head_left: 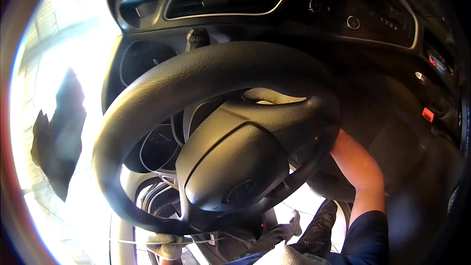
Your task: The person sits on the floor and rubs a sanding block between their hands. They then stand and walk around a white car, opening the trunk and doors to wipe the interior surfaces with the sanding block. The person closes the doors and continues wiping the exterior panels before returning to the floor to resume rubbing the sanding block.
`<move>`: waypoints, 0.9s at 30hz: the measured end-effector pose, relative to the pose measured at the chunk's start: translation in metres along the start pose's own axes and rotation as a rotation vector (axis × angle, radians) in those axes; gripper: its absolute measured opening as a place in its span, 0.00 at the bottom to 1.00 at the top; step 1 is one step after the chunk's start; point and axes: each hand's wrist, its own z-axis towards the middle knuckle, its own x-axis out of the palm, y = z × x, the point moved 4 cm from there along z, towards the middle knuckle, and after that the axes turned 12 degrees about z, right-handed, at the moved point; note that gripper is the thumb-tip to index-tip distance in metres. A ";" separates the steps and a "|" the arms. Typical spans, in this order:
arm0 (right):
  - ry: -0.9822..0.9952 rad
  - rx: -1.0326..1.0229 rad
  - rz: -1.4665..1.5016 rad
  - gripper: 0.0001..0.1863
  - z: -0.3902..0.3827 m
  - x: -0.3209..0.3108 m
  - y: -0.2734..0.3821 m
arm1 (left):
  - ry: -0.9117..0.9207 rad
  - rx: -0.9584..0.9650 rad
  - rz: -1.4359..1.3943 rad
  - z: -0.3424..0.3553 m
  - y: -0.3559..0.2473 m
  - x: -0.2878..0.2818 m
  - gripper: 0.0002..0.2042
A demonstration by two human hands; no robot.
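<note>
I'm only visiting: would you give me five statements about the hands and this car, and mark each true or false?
1. The left hand shows low in the picture, below the steering wheel. True.
2. The right hand shows fully. False: the steering wheel hides it; the right forearm shows.
3. A red-topped seat-belt buckle appears right of the steering wheel. True.
4. The right sleeve is white. False: it is dark.
5. A silver-trimmed air vent appears above the steering wheel. True.

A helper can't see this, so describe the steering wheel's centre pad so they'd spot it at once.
Find the big dark steering wheel filling the middle of the view, then look inside its thick rim. The centre pad is the broad, bulging, rounded panel there. Unlike the rim and the spoke at upper right, it carries an oval badge near its lower edge.
</note>
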 end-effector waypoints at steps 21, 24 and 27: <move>-0.522 0.106 0.595 0.14 -0.196 0.009 -0.087 | 0.182 -0.104 -0.259 0.000 -0.020 0.002 0.17; -0.680 0.356 0.719 0.14 -0.226 0.028 -0.085 | 0.169 -0.056 -0.221 -0.008 -0.002 -0.008 0.17; -0.633 0.393 0.859 0.12 -0.245 0.034 -0.123 | 0.147 -0.069 -0.243 -0.004 -0.011 0.004 0.16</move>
